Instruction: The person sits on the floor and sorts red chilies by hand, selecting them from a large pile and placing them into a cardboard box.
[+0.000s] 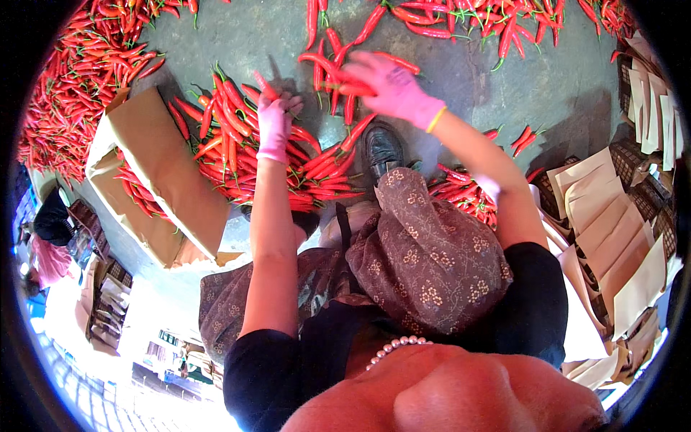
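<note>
Both my hands wear pink gloves. My left hand [275,124] is closed round a red chili pepper [265,85], whose end sticks out past the fingers. Just below it lies a heap of red chili peppers [232,155] with green stems. Farther to the right, my right hand [398,88] is closed over a few red chilies [356,88], slightly smeared by motion; its fingertips are partly hidden among them. Several loose chilies [320,68] lie on the grey floor round these fingers.
An open brown cardboard box [169,169] with chilies inside stands left of the heap. A large chili pile [72,93] spreads at far left, another [497,21] across the top. Brown crates [630,162] with paper sheets [604,216] stand at right. My shoe [381,151] is near the heap.
</note>
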Available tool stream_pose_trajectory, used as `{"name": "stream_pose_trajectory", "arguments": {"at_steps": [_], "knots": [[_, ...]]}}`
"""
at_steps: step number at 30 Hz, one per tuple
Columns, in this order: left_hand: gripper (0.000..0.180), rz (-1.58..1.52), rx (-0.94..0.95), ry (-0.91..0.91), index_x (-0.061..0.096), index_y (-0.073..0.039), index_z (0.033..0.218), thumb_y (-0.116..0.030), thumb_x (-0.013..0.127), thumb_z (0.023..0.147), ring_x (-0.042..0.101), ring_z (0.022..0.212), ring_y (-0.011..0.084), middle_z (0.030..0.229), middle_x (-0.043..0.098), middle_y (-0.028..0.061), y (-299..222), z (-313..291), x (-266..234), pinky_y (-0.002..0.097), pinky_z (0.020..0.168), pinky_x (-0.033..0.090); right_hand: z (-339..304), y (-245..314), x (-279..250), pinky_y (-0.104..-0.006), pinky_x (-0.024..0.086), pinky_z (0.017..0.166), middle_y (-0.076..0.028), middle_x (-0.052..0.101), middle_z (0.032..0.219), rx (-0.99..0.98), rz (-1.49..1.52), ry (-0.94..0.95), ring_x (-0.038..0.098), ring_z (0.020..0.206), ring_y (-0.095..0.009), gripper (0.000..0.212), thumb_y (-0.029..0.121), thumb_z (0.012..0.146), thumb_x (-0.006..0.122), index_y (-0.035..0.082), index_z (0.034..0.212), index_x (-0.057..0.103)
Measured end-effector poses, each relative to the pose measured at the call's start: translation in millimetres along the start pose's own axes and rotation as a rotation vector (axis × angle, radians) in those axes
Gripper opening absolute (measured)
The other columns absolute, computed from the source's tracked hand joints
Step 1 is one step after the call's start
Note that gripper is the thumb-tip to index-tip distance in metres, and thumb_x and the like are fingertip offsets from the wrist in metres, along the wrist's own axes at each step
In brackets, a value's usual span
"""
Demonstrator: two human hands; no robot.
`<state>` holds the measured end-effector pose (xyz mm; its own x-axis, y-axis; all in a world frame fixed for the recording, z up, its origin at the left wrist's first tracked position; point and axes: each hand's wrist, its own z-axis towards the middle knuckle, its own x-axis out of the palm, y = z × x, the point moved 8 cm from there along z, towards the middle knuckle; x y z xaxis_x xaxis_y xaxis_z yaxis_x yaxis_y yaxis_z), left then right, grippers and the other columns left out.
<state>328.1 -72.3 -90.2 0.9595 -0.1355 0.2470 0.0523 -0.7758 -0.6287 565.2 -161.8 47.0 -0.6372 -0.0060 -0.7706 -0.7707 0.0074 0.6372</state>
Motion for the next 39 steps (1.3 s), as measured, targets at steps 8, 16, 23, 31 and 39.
{"name": "stream_pose_trajectory", "arguments": {"at_steps": [8,16,23,31,39], "knots": [[0.014,0.150,0.250,-0.216,0.049,-0.007,0.093,-0.009,0.061,0.085,0.047,0.049,0.0116,0.070,0.050,0.0006,-25.6,-8.0,-1.4,0.0290,0.047,0.045,20.6,-101.5,-83.6,-0.0464,0.045,0.089,-0.008,0.059,0.117,0.103,-0.611,-0.248,0.054,0.112,-0.029,0.053,0.019,0.073,0.069,0.023,0.125,0.059],[0.054,1.168,0.916,-0.203,0.057,-0.004,0.125,-0.041,0.057,0.085,0.060,0.110,0.0378,0.111,0.065,0.0232,-142.8,27.4,178.3,0.0423,0.094,0.046,23.4,-103.4,-43.9,-0.0455,0.038,0.087,-0.002,0.061,0.105,0.045,-0.931,-0.004,0.058,0.100,-0.023,0.056,0.028,0.074,0.071,0.027,0.128,0.053],[0.052,1.661,0.606,-0.102,0.050,-0.009,0.120,-0.044,0.058,0.083,0.062,0.104,0.0357,0.114,0.062,0.0208,-128.7,90.7,211.2,0.0450,0.088,0.049,25.9,-108.0,-35.3,-0.0415,0.040,0.087,-0.005,0.061,0.105,0.168,-0.852,0.194,0.059,0.102,-0.024,0.058,0.028,0.077,0.068,0.023,0.132,0.050],[0.045,1.074,0.709,-0.157,0.065,-0.007,0.115,-0.029,0.067,0.077,0.068,0.087,0.0362,0.092,0.070,0.0163,-138.1,64.2,125.2,0.0418,0.081,0.052,7.6,-98.1,-25.0,-0.0411,0.040,0.089,-0.005,0.059,0.105,-0.009,-0.719,0.198,0.059,0.102,-0.024,0.060,0.024,0.076,0.067,0.021,0.133,0.049],[0.051,1.700,1.296,0.462,0.061,-0.011,0.122,-0.018,0.070,0.072,0.055,0.117,0.0298,0.119,0.063,0.0105,-73.1,-15.3,132.1,0.0444,0.107,0.037,79.7,-76.1,-43.8,-0.0549,0.031,0.108,-0.016,0.054,0.126,-0.268,-0.825,0.190,0.051,0.119,-0.033,0.060,0.027,0.076,0.063,0.010,0.132,0.051]]}}
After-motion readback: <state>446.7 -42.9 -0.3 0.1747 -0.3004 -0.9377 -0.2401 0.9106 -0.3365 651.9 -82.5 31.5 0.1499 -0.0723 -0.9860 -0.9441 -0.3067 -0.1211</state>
